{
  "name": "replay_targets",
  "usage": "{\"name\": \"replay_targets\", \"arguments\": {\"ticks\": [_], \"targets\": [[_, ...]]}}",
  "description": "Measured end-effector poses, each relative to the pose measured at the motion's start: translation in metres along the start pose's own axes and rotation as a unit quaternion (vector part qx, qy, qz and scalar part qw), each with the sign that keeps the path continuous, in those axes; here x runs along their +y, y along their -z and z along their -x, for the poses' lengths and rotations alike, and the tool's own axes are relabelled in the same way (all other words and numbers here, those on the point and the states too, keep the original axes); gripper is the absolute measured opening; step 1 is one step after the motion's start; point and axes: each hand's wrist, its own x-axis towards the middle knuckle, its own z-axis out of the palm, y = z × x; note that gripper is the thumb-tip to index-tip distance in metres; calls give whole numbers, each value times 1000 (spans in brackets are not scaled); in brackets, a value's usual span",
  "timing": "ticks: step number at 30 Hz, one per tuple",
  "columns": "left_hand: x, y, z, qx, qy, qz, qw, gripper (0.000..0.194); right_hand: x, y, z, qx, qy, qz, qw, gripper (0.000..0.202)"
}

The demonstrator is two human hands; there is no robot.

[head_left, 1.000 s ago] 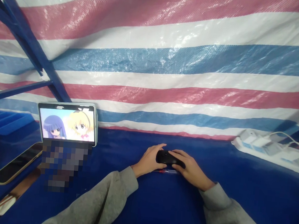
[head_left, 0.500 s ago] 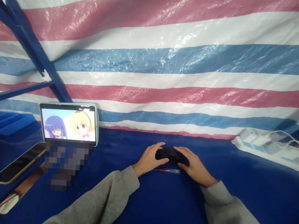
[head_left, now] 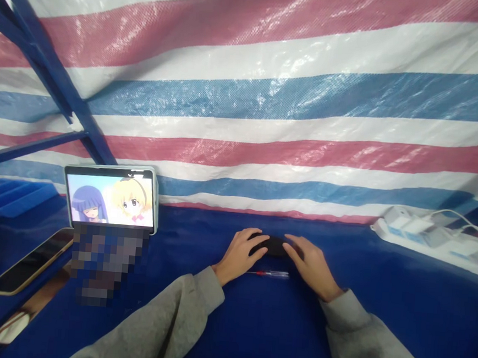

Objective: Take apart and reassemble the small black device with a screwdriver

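Note:
A smooth black oval object [head_left: 275, 246], shaped like a computer mouse, lies sideways between my two hands on the blue tabletop. My left hand [head_left: 243, 254] grips its left end, fingers along the far side and thumb on the near side. Around the right end curls my right hand [head_left: 313, 265], thumb and fingertips at the edge. Just in front of the object is a small screwdriver [head_left: 273, 274] with a clear and red handle, its thin shaft pointing left toward my left wrist.
At the left a tablet [head_left: 111, 199] stands showing a cartoon, with a phone [head_left: 29, 262] lying in front of it. Behind them is a blue tray [head_left: 18, 197]. A white power strip [head_left: 436, 244] with chargers and cables sits at the right, below the striped sheet [head_left: 269, 104].
The black object has turned in my hands, so a smoother face now shows. My fingers and thumbs have shifted slightly on it. The screwdriver lies where it was.

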Motion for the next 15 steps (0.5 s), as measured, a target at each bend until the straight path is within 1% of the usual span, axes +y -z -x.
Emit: {"name": "replay_targets", "arguments": {"ticks": [1, 2, 3, 5, 7, 8, 9, 11, 13, 15], "targets": [[-1, 0, 0, 3, 5, 0, 1000, 31, 0, 5, -1, 18, -7, 16, 1000, 42], [-1, 0, -1, 4, 10, 2, 1000, 31, -1, 10, -1, 4, -12, 22, 1000, 39], [0, 0, -1, 4, 15, 6, 1000, 30, -1, 16, -1, -46, -7, 12, 999, 35], [1, 2, -1, 4, 26, 20, 999, 29, -2, 25, -1, -184, 5, -23, 983, 27], [3, 4, -2, 10, 39, 47, 998, 29, -4, 28, 1, -271, -7, -23, 962, 21], [3, 5, -2, 17, 45, 63, 997, 29, -5, 27, 1, -295, -11, -20, 955, 19], [4, 6, -2, 31, 53, 78, 995, 30, -6, 26, 2, -307, -13, -15, 951, 17], [3, 7, -3, 71, 69, 103, 990, 32, -8, 24, 3, -312, -11, -12, 950, 14], [2, 8, -3, 114, 82, 118, 983, 35, -10, 22, 2, -307, -11, -21, 951, 11], [2, 8, -3, 144, 91, 132, 977, 38, -13, 24, 2, -290, -14, -44, 956, 13]]}}
